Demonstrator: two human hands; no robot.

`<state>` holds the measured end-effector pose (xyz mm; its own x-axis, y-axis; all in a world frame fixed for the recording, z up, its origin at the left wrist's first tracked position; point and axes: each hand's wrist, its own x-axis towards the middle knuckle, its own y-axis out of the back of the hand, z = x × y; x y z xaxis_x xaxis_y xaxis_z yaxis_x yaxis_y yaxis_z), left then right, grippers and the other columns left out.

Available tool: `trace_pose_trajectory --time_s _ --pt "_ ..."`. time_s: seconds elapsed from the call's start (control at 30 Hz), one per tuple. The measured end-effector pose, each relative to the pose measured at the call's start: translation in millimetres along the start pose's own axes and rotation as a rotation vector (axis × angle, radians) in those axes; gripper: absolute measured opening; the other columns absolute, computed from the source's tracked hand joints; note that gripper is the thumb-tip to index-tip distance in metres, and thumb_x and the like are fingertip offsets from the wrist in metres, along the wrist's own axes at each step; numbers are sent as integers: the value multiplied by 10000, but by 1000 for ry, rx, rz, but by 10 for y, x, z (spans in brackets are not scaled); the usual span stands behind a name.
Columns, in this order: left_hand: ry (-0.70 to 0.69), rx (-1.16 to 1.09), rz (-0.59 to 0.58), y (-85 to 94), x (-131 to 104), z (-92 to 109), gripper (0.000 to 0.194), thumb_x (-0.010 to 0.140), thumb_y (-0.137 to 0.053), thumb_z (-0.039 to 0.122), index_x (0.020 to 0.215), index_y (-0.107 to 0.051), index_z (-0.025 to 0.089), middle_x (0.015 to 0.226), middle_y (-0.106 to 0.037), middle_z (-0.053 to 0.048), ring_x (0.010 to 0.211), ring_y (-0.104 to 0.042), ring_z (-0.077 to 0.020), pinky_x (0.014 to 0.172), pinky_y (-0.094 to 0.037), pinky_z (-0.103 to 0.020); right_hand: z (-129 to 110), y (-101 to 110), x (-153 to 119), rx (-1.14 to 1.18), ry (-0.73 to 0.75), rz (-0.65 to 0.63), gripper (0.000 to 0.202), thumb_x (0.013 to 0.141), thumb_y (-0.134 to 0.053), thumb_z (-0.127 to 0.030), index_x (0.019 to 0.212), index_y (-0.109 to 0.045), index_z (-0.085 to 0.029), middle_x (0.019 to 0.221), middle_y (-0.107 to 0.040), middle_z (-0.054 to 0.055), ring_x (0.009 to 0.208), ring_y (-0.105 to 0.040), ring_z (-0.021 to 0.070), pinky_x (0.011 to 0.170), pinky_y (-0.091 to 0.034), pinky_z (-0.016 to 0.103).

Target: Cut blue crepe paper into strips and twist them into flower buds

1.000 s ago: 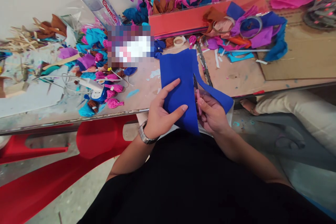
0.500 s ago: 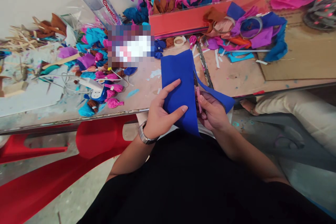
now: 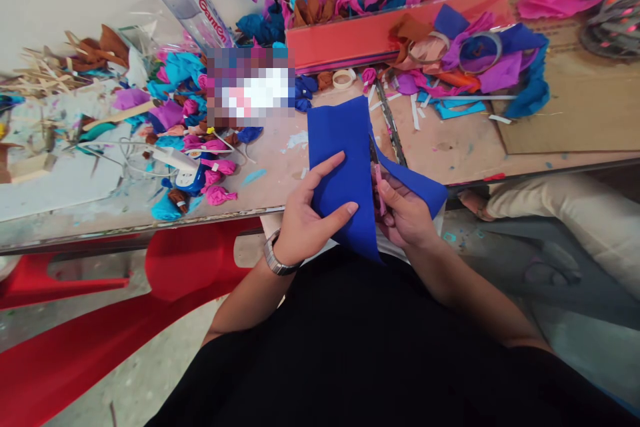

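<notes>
A sheet of blue crepe paper [image 3: 340, 133] hangs over the table's front edge in front of my body. My left hand [image 3: 313, 213] grips its left side, thumb and one finger lying on the face, the other fingers hidden behind. My right hand [image 3: 407, 213] is closed around pink-handled scissors [image 3: 378, 180], whose blades lie along the right side of the sheet, in the cut. A cut strip of the blue paper [image 3: 417, 180] bends away to the right over my right hand. The blade tips are partly hidden by the paper.
Bundled bits of coloured paper [image 3: 180, 70], a plastic bottle [image 3: 195, 10] and a blue-and-white power adapter [image 3: 190, 177] with cable lie left. A red box [image 3: 345, 40], tape rolls [image 3: 479, 52] and scraps stand behind. A red chair [image 3: 185, 267] is below left; another person's leg [image 3: 560, 207] is right.
Both hands, the paper and the scissors stay almost where they were. The view has shifted very slightly, and the fingers on the scissors have moved a little.
</notes>
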<state>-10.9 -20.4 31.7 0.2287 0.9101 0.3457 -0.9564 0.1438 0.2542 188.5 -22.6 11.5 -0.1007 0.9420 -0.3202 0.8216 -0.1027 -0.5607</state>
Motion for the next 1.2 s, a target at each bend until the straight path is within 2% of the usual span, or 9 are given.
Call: trace_pose_trajectory --time_s 0.13,0.3,0.43,0.67,0.83,1.0,1.2 --pt "-5 1 5 -7 3 7 732 931 -888 442 1583 -619 244 1592 -676 -125 1437 -693 -323 1236 -595 -481 9 5 3 3 -6 1 543 637 -1053 -566 1030 -833 -261 636 -660 -63 443 -365 42 381 -201 195" --pt "-13 9 12 -15 2 10 734 932 -887 432 1589 -616 249 1589 -681 -119 1421 -706 -319 1219 -611 -479 5 -16 -11 -3 19 -24 506 677 -1040 -563 1018 -823 -258 598 -614 -71 440 -369 50 365 -183 197" --pt "-15 13 5 -17 -2 11 731 935 -885 425 1592 -613 252 1597 -675 -119 1441 -693 -324 1234 -599 -490 9 -41 -13 36 9 -23 529 640 -1066 -542 1021 -824 -266 567 -605 -76 442 -387 55 376 -207 189" --pt "-42 42 21 -13 -4 21 727 943 -881 412 1598 -606 256 1606 -665 -118 1469 -670 -329 1255 -576 -488 12 -41 -39 46 -11 -31 541 635 -1064 -565 1004 -819 -253 538 -611 -88 377 -288 31 364 -244 198" --pt "-34 49 24 -22 -8 11 721 950 -872 421 1598 -603 255 1603 -666 -119 1465 -672 -326 1251 -578 -489 9 -46 -55 63 -15 -31 528 617 -1075 -557 966 -817 -257 523 -607 -92 366 -302 21 371 -236 176" --pt "-16 51 34 -37 -16 -2 726 946 -874 427 1594 -605 240 1604 -663 -128 1468 -668 -326 1250 -579 -494 13 -57 -43 47 -15 8 593 573 -1084 -578 1001 -817 -267 581 -619 -76 421 -357 50 372 -212 199" --pt "-18 58 33 -40 -10 -19 722 940 -881 407 1588 -609 238 1591 -674 -128 1460 -675 -318 1247 -582 -488 21 -27 -37 23 5 -37 538 650 -1048 -582 977 -791 -241 554 -597 -84 403 -329 39 374 -195 190"
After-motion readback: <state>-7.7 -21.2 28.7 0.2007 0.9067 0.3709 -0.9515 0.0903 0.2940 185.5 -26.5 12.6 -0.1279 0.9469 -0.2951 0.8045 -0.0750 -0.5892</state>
